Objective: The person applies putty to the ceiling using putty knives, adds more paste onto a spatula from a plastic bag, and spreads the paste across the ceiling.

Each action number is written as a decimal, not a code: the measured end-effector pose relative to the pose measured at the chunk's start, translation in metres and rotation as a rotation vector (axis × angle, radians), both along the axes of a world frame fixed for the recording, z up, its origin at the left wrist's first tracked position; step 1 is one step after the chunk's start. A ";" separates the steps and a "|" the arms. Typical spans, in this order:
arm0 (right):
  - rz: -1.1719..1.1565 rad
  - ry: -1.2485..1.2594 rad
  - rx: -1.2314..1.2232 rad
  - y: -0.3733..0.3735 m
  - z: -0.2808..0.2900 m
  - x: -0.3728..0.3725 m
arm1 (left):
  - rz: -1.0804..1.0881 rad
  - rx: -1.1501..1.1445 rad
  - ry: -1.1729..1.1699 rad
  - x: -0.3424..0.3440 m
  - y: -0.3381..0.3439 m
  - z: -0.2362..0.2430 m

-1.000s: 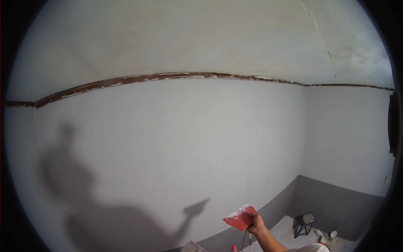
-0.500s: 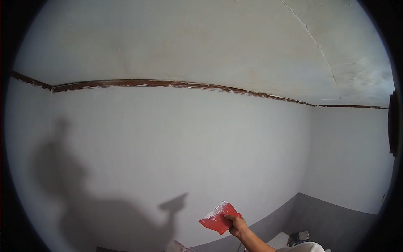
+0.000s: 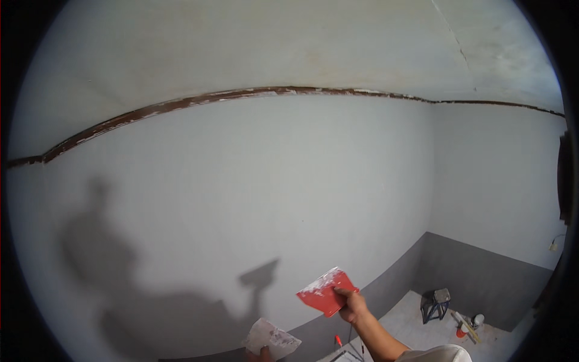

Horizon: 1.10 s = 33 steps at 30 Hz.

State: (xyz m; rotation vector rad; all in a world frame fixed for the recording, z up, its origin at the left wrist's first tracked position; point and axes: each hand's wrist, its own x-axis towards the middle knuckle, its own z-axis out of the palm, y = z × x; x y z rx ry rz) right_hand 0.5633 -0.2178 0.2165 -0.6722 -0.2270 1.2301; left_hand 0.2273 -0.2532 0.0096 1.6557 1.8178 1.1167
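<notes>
My right hand (image 3: 352,304) is closed on a red plastic putty spreader (image 3: 322,294), with the thumb laid over its face. White filler is smeared along the spreader's upper left edge, which is raised in front of the wall. Low in the picture, my left hand (image 3: 260,355) grips a pale, stained flat putty scraper (image 3: 272,339); only some fingers show at its lower edge. Neither tool appears to touch the wall (image 3: 301,181), though the depth is hard to judge.
A brown, flaking strip (image 3: 181,104) runs between wall and ceiling (image 3: 253,42), which has a crack at right. Dark grey paint (image 3: 470,274) covers the lower wall. A small blue stool (image 3: 435,306) and several tools and containers stand on the floor. A red-handled tool (image 3: 338,341) lies near my right forearm.
My view has tilted down and rolled, so more floor shows. The right hand with the red spreader sits slightly higher and further right. My left hand and the pale scraper have risen into view.
</notes>
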 end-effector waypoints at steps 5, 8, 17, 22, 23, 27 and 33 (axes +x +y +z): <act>-0.249 0.083 0.025 -0.016 0.014 -0.040 | -0.132 -0.108 -0.231 -0.042 0.031 0.094; -0.372 0.063 0.119 -0.014 0.014 -0.061 | -0.200 -0.208 -0.302 -0.056 0.044 0.117; -0.505 -0.152 0.515 -0.064 0.082 -0.137 | -0.379 0.022 -0.224 -0.096 0.007 -0.006; -0.534 -0.166 0.581 -0.057 0.064 -0.134 | -0.138 -0.261 -0.306 -0.061 -0.017 -0.003; -0.546 -0.149 0.613 -0.053 0.062 -0.135 | -0.147 -0.268 -0.310 -0.061 -0.015 -0.022; -0.677 -0.236 0.700 -0.052 0.076 -0.159 | -0.346 -0.059 -0.249 -0.114 -0.006 -0.181; -1.661 -0.805 0.938 -0.007 0.143 -0.108 | -0.414 0.253 0.497 -0.076 0.021 -0.374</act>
